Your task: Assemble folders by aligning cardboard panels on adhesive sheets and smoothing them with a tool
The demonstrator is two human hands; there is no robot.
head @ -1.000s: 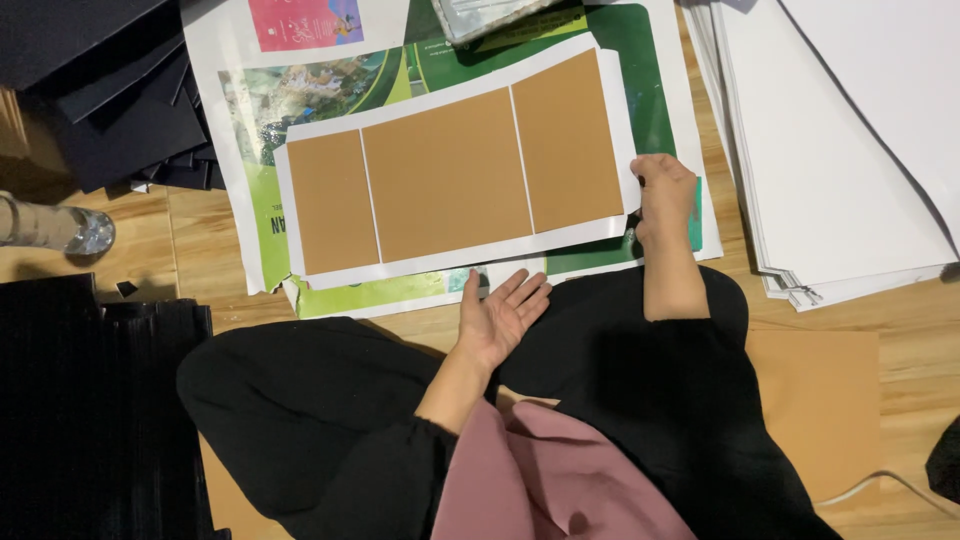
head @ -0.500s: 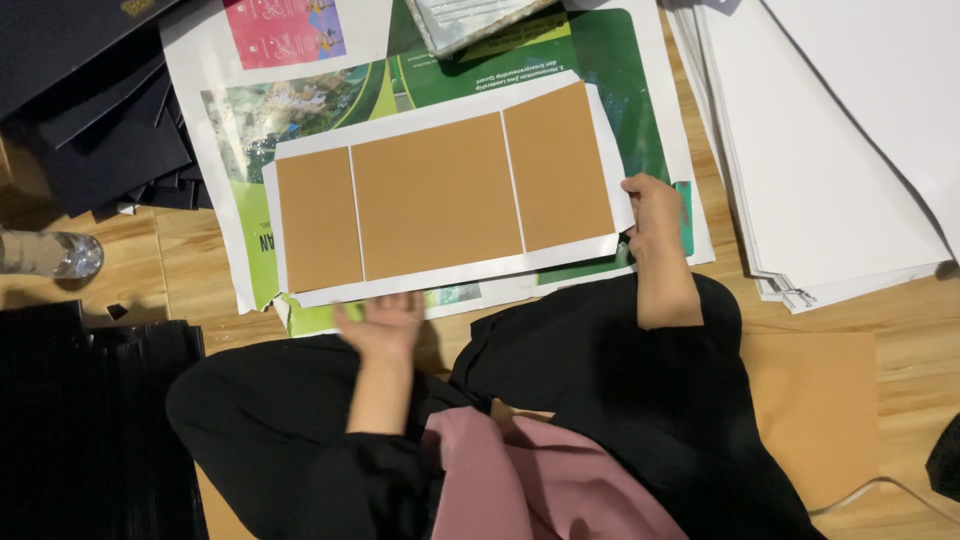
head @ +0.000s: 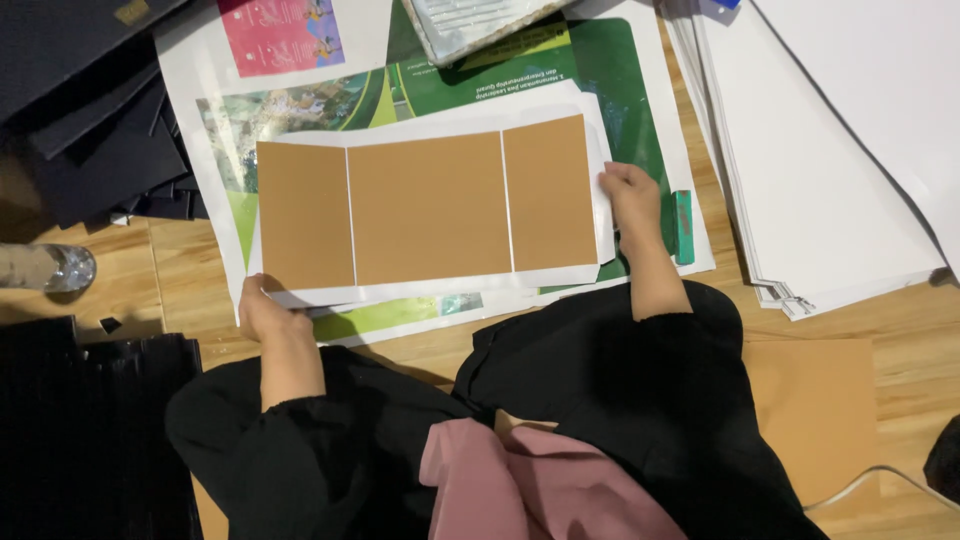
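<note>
The person sat on the wooden floor [head: 130, 270] with a white sheet [head: 430, 215] laid flat before them, three brown card panels [head: 425, 208] set side by side on it with thin white gaps between. The sheet rested on a large printed poster [head: 400, 85], green and white, spread over the floor. The left hand [head: 265, 310] lay at the sheet's lower left corner, fingers curled over the edge; its grip looked closed on that corner, though the fingertips were hidden beneath the paper. The right hand [head: 630, 195] pressed at the right edge, just beside the narrowest panel, fingers bent down onto the white margin, so whether it pinched or only pressed I could not tell. By my judgement the step in hand was squaring or lifting the panelled sheet from both ends, and the next move called for both hands to act evenly so the panels kept their gaps and the margin stayed uncreased. To the right a thick stack of white sheets [head: 820, 160] lay near, and dark boards [head: 90, 110] were piled at the upper left. A clear plastic bottle [head: 45, 268] lay on its side at the left edge, well apart from the work.
</note>
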